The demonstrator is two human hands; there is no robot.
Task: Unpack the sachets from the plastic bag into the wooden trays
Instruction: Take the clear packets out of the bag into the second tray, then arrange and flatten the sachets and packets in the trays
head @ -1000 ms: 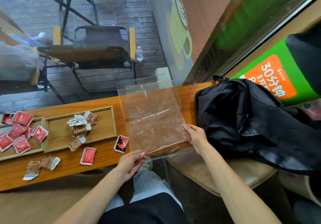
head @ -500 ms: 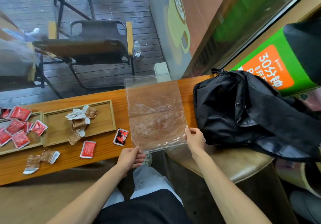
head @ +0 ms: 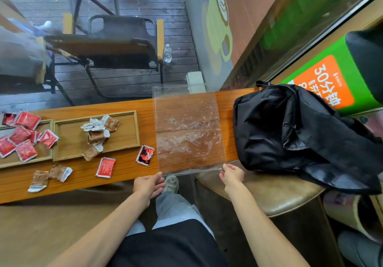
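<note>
Wooden counter ran along a window, with a folding chair and wet decking outside and a black backpack slumped at its right end. Flat on the counter beside the backpack lay the clear plastic bag, apparently empty, its near edge reaching the counter's lip. The left hand pinched the bag's near left corner, fingers curled; the right hand sat at the near right corner, fingertips on the film, though whether it truly pinched could not be told. To the left, red sachets filled one wooden tray and brown sachets the second tray. Loose on the counter remained a red sachet, a red-and-black sachet and two brown ones. The bag looked weightless, limp and slippery, best taken by its corners; the sachets seemed light, flat and crinkly, best lifted by an edge.
</note>
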